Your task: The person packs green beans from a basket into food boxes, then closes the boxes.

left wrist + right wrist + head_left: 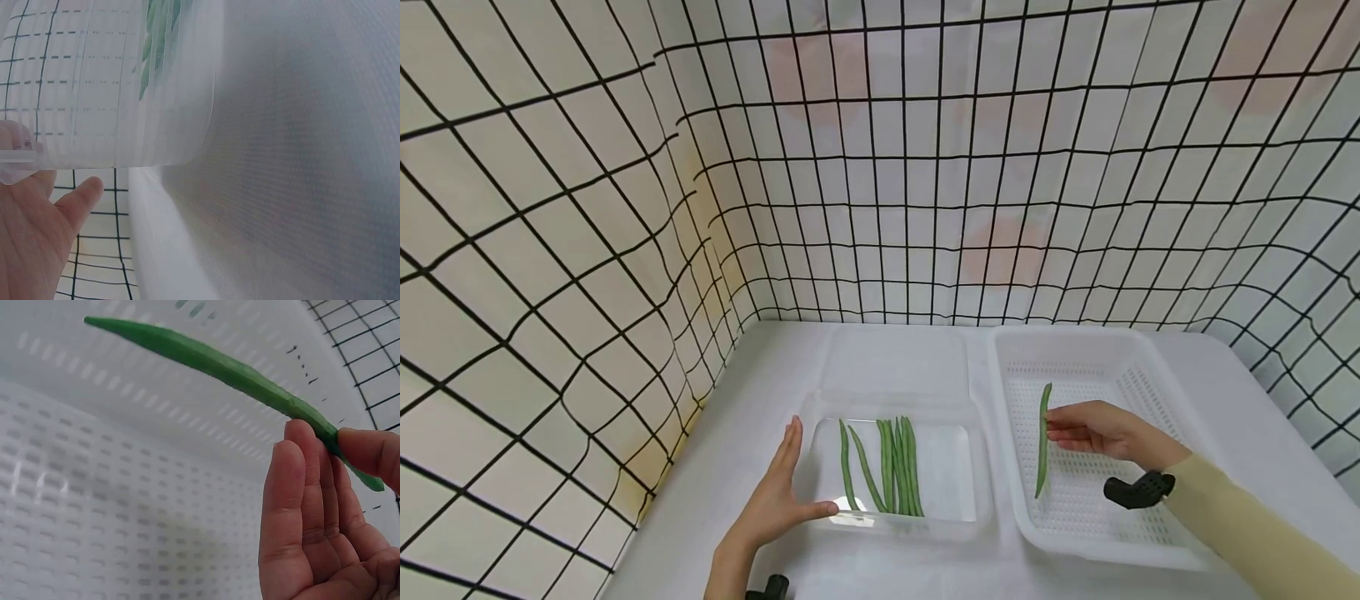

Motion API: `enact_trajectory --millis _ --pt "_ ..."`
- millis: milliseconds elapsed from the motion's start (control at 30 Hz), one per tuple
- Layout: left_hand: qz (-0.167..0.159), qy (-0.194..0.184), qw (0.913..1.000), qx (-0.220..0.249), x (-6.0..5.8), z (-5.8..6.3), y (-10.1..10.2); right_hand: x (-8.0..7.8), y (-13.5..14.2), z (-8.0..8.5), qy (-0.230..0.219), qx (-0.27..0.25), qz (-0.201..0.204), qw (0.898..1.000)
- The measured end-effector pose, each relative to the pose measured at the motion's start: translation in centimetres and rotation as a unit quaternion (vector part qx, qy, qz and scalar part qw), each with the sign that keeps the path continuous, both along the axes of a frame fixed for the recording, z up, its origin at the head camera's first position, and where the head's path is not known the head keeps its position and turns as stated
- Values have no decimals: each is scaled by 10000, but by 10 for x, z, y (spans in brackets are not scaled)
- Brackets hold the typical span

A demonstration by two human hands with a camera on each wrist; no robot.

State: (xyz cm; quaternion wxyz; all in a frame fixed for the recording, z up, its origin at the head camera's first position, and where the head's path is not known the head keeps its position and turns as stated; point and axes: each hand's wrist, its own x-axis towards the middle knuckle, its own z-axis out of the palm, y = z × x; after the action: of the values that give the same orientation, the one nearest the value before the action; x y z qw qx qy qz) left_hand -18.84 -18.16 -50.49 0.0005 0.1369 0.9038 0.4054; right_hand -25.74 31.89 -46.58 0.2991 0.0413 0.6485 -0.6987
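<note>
My right hand (1101, 432) pinches a green bean (1042, 446) between thumb and fingertips, over the left part of a white perforated basket (1024, 521). In the right wrist view, the bean (219, 372) slants upward to the left, its short end past the thumb. My left hand (769, 507) is spread at the left side of a clear plastic container (983, 500), thumb at the front left corner. Several green beans (901, 467) lie lengthwise inside it, most grouped near the middle, two apart at left. The left wrist view shows the container's wall (169, 131) beside the hand (37, 231).
The container's clear lid (895, 358) extends behind it on the white table (760, 367). Black wire grid (925, 183) stands along the back and both sides. The basket is right of the container, a narrow strip of table between them.
</note>
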Motion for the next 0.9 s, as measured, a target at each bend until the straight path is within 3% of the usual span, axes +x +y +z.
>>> enact_trajectory --millis 300,500,900 --pt "10 -33 10000 26 0 -1 -1 -1 -16 25 -13 -283 56 9996" --pt "24 22 10000 12 -1 -2 -2 0 -37 36 68 -569 299 9979" --pt "22 36 10000 -40 -2 -3 -1 -9 -95 45 243 -288 467 9982"
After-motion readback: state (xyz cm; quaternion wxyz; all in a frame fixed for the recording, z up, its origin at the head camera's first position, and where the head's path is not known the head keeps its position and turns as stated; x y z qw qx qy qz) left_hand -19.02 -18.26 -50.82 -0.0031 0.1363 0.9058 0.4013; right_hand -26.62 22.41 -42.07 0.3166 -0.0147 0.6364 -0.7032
